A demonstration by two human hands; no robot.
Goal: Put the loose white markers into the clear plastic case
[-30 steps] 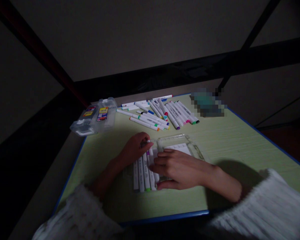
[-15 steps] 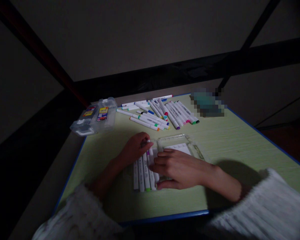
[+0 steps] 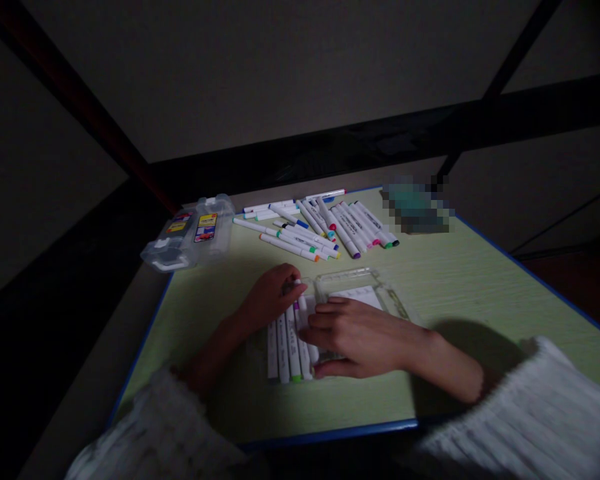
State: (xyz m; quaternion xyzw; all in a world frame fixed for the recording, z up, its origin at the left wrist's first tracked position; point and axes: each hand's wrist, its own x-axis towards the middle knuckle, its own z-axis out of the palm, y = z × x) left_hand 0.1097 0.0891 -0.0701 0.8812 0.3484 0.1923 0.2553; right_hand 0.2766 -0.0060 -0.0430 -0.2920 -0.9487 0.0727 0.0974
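White markers (image 3: 281,350) lie side by side in the left half of an open clear plastic case (image 3: 347,275), one with a green end and one with a purple band. Closed at the far end of this row, my left hand (image 3: 271,293) pinches the top of a white marker (image 3: 303,308). My right hand (image 3: 357,338) curls over the lower part of the same marker from the right, its fingertips and thumb against it. That hand also covers part of the case's other half, where a white paper (image 3: 363,295) shows.
Beyond the case, several loose white markers (image 3: 290,247) with coloured ends are spread out. A clear carrying case (image 3: 215,223) with labels stands open at the table's left edge. At the back right lies a pixelated greenish object (image 3: 415,205). The table (image 3: 460,287) has a blue edge.
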